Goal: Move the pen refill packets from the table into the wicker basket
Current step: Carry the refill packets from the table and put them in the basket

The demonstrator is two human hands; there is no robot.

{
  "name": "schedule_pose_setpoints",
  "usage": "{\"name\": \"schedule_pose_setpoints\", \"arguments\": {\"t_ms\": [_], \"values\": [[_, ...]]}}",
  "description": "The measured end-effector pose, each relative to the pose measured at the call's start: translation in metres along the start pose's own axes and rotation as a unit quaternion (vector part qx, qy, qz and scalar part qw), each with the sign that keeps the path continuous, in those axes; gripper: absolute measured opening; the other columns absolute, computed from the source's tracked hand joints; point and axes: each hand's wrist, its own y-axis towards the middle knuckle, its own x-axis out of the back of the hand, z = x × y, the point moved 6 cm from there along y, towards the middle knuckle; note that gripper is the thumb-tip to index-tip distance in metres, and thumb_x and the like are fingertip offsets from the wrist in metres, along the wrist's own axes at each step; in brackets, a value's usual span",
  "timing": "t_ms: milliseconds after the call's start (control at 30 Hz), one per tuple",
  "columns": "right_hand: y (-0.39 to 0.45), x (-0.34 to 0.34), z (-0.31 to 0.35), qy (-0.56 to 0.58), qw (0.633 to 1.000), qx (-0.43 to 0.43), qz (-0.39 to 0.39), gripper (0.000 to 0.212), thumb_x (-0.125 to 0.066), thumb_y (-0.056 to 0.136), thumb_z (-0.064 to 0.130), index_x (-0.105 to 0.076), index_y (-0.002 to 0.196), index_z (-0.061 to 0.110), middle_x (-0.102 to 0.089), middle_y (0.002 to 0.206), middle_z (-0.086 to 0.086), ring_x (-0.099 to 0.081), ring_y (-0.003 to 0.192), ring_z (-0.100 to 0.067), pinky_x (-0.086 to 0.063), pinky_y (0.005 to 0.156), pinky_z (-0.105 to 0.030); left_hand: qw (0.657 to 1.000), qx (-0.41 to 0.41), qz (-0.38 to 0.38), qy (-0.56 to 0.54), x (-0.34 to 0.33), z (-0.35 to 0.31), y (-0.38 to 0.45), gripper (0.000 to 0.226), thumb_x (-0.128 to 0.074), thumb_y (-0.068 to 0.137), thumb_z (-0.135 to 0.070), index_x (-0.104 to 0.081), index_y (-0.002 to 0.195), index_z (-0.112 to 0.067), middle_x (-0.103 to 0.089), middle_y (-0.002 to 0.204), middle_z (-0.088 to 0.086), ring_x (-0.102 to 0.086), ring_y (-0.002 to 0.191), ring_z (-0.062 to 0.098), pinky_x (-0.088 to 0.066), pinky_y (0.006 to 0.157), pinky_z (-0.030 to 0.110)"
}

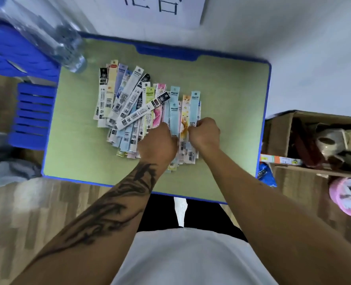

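Barely started, by my read: the packets (pixel 141 112) lie fanned in one big heap on the table (pixel 232 95), and I see none anywhere else. No basket in view at all, so I can't say where it stands or what it holds. My left hand (pixel 158 144) sits curled on the heap's near side, fingers hidden under it; whether it grips anything, I can't tell. My right hand (pixel 204 133) is curled too, pinching the edge of the rightmost packets. Nearly the whole heap is left to carry over, I judge.
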Motion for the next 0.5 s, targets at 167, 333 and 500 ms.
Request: {"name": "schedule_pose_setpoints", "arguments": {"t_ms": [167, 333, 500], "values": [[-0.013, 0.012, -0.01, 0.071, 0.996, -0.022, -0.044, 0.01, -0.065, 0.087, 0.016, -0.069, 0.095, 0.012, -0.072, 0.091, -0.003, -0.067, 0.087, -0.026, -0.051, 0.074, -0.031, 0.996, -0.027, 0.017, -0.081, 0.006, 0.003, 0.005, 0.011, -0.058, 0.098, -0.031, -0.055, 0.095, -0.021, -0.059, 0.088, -0.003, -0.055, 0.077, 0.021, -0.036, 0.066, 0.032], [-0.031, 0.027, -0.034, 0.191, 0.978, -0.046, -0.066, 0.002, -0.072, 0.091, 0.017, -0.07, 0.091, 0.015, -0.076, 0.087, -0.004, -0.074, 0.081, -0.026, -0.062, 0.079, -0.046, 0.974, -0.065, 0.059, -0.209, 0.01, 0.007, 0.008, 0.019, -0.067, 0.096, -0.026, -0.053, 0.084, -0.023, -0.058, 0.081, -0.006, -0.055, 0.071, 0.012, -0.037, 0.06, 0.028], [-0.065, 0.053, -0.051, 0.352, 0.933, -0.052, -0.058, 0.004, -0.074, 0.091, 0.009, -0.073, 0.095, 0.011, -0.076, 0.084, -0.007, -0.07, 0.075, -0.026, -0.061, 0.079, -0.052, 0.916, -0.059, 0.15, -0.366, 0.014, -0.02, 0.0, 0.014, -0.074, 0.093, -0.016, -0.061, 0.092, -0.019, -0.071, 0.088, 0.005, -0.063, 0.064, 0.015, -0.049, 0.056, 0.027]]}}
